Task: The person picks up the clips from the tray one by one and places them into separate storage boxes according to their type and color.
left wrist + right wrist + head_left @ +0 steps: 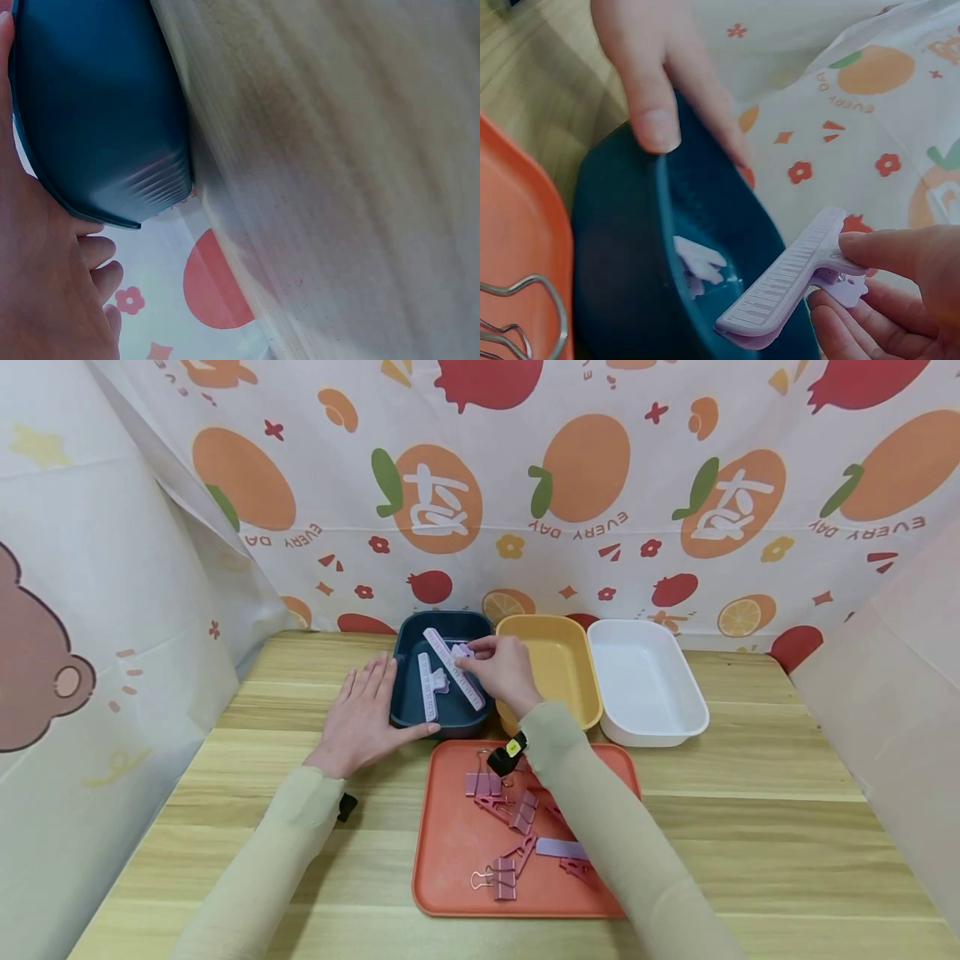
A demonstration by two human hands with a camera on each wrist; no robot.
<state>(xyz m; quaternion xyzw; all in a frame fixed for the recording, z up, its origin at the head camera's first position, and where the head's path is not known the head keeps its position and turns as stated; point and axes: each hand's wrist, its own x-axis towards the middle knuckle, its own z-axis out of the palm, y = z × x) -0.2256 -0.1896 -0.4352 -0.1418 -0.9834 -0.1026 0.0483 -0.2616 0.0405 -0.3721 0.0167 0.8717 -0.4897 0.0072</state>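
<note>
My right hand (506, 672) pinches a lavender bag clip (784, 281) by its handles, thumb on one side and fingers on the other. The long ridged bar of this clip slants over the dark blue bin (97, 97). Inside the bin lies a second lavender bag clip (427, 689), near the left wall. My left hand (360, 714) rests at the bin's left side with fingers straight. Its thumb (658, 127) touches the near rim, and the other fingers extend along the left edge.
An orange tray (450, 827) in front holds pink binder clips (505, 881), pink pegs (525, 853) and a lavender bar (558, 848), partly covered by the right forearm. A yellow bin (558, 664) and a white bin (648, 685) stand right of the blue one. Patterned cloth hangs behind.
</note>
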